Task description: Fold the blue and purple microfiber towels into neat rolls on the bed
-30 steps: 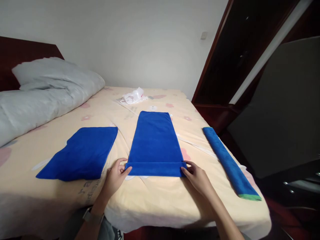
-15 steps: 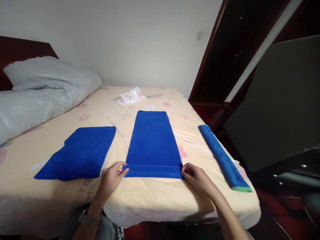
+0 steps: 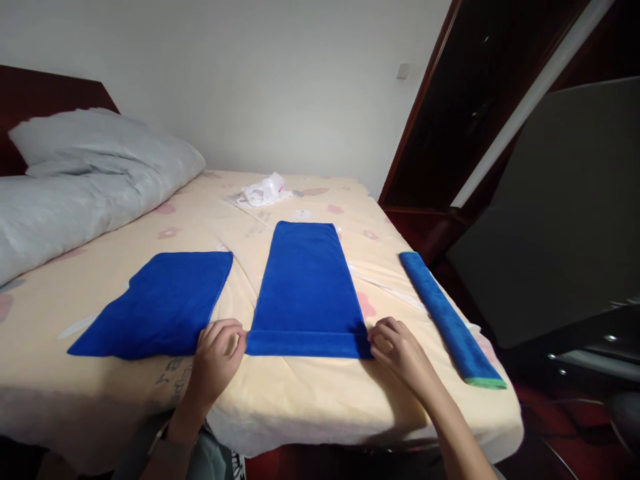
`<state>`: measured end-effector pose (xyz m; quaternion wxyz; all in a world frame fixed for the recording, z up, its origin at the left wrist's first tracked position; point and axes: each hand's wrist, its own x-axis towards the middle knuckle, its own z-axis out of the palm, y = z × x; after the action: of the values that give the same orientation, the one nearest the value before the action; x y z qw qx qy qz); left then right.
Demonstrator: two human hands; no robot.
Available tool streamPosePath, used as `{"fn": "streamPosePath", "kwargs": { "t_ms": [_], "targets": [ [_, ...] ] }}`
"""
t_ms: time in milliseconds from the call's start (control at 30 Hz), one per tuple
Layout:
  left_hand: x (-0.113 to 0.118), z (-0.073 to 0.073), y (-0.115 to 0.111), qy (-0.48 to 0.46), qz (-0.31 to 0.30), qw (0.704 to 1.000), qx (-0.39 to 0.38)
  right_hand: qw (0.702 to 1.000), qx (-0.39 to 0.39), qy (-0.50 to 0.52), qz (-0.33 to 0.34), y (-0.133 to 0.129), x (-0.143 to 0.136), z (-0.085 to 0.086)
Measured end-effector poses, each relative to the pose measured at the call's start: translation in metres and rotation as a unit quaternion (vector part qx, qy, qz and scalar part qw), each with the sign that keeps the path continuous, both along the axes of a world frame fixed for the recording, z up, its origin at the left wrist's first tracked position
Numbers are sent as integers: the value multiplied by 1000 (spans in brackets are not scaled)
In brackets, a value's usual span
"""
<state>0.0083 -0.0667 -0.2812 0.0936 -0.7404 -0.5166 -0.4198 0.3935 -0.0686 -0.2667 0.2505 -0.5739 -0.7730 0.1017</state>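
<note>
A long blue towel (image 3: 310, 280) lies flat on the bed with a narrow strip folded over along its near edge. At the left end of that strip, my left hand (image 3: 217, 357) pinches the towel's edge between thumb and fingers. My right hand (image 3: 400, 350) is closed in a pinch at the strip's right end. To the left, close to my left hand, another blue towel (image 3: 165, 303) is spread unevenly. A blue towel roll with a green end (image 3: 450, 317) lies to the right of my right hand.
The bed has a cream floral sheet (image 3: 325, 397). A crumpled white plastic bag (image 3: 265, 191) sits toward the back. A grey quilt (image 3: 95, 180) is heaped at the left. Beyond the bed's right edge stands a dark panel (image 3: 560, 213).
My left hand has shifted slightly left and turned, its thumb and fingertips now meeting at the towel's edge. My right hand has moved slightly right. The folded strip looks much the same.
</note>
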Motion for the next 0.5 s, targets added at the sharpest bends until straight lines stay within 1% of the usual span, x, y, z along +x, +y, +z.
{"fn": "streamPosePath", "kwargs": {
  "t_ms": [33, 100, 167, 233, 300, 367, 500],
  "targets": [
    [3, 3, -2, -3, -27, 1000, 10, 999, 26, 19, 30, -2, -4, 3],
    [12, 5, -6, 23, -83, 996, -4, 995, 51, 38, 79, -7, -15, 6],
    [24, 3, -9, 91, -129, 986, -47, 991, 41, 17, 123, -11, -30, 4],
    [34, -3, -11, 165, -157, 969, -97, 988, 27, -17, 152, -11, -41, -3],
    [38, -10, -11, 213, -173, 952, -137, 987, 15, -34, 157, -9, -46, -11],
    [36, -16, -8, 225, -177, 945, -160, 990, 4, -31, 141, -5, -44, -17],
    [17, -20, 0, 184, -152, 958, -160, 993, -19, -16, 114, 2, -27, -21]
  ]
}}
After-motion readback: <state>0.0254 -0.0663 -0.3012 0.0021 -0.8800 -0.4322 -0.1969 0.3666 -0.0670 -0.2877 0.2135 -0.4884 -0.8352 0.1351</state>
